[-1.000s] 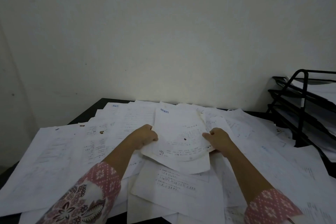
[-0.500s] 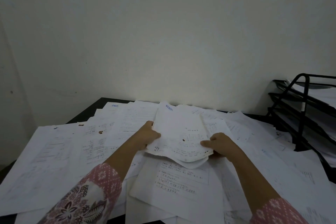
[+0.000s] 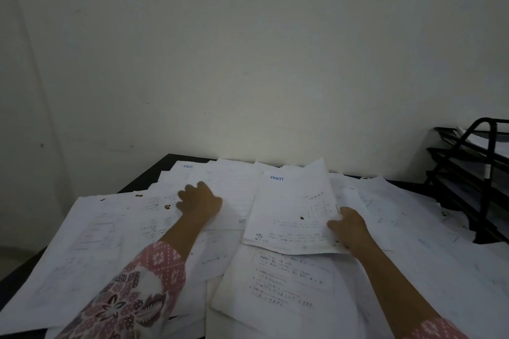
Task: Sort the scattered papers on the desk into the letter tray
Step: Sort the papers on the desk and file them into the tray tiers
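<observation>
One hand carries the stack [image 3: 292, 209]: my right hand [image 3: 348, 226] pinches its edge; left hand [image 3: 199, 202] has let go, curled over loose papers [image 3: 110, 228], grip unclear; letter tray [image 3: 454, 157] far right, gathering continues.

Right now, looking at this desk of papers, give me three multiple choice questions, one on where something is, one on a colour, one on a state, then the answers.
1. Where does the letter tray stand on the desk?
A. far right
B. far left
C. near edge, centre

2. What colour is the stamp on the stamped sheet?
A. red
B. blue
C. green

3. What holds the stamped sheet?
A. both hands
B. the left hand alone
C. the right hand alone

Answers:
1 A, its black tiers rise at the right edge of view.
2 B, the lettering is blue.
3 C, the right hand grips the sheet's right edge, while the left hand rests on other papers, apart from it.
</observation>
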Demonstrator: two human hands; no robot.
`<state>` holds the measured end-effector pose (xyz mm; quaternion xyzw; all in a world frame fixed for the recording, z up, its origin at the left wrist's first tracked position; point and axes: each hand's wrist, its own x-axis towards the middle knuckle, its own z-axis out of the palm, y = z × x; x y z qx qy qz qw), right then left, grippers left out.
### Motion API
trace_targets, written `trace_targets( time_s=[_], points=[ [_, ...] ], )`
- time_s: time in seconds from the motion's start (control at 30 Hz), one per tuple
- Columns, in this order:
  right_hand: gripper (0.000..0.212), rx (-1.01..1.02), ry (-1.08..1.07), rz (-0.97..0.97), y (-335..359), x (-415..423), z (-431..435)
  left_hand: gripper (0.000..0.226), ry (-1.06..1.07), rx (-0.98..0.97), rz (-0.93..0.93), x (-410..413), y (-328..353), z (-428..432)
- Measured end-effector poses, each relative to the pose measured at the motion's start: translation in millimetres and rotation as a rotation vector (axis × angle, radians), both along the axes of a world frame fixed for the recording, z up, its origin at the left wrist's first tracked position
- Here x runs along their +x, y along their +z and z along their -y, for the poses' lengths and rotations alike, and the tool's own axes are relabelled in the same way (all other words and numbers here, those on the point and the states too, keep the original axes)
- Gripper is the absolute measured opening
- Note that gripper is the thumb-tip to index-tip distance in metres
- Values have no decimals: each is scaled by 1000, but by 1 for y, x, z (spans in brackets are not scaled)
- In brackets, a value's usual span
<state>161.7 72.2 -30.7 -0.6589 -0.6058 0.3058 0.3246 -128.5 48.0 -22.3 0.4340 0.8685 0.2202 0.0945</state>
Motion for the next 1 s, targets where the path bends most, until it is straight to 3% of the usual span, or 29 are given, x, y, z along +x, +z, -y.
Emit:
trace_targets(
  time_s=[0.1,0.23,0.37,0.47,0.53,0.67,0.77,0.9,1.0],
  points=[
    [26,23,-19,31,-2,-3,1,76,56,-128,-57,-16,-5,6],
    [35,34,-47,-35,0,-6,3,84,40,-110,-92,-29,-11,6],
    [29,-26,-66,-153,0,-5,1,67,-33,-86,-28,-39,-6,7],
    [28,-82,-83,-252,5,-6,0,31,-41,63,60,-43,-7,6],
    [32,-110,-84,-316,9,-8,1,25,-55,171,184,-41,-6,5],
    [34,-135,-64,-390,17,-18,4,36,-36,372,527,-34,-2,7],
    [32,-131,-38,-487,22,-23,8,42,-61,405,705,-29,2,12],
    [34,-19,-107,-593,30,-16,8,45,-141,394,625,-19,6,23],
    [23,-20,-68,-616,38,-4,13,40,-279,305,602,-5,10,32]
  ],
)
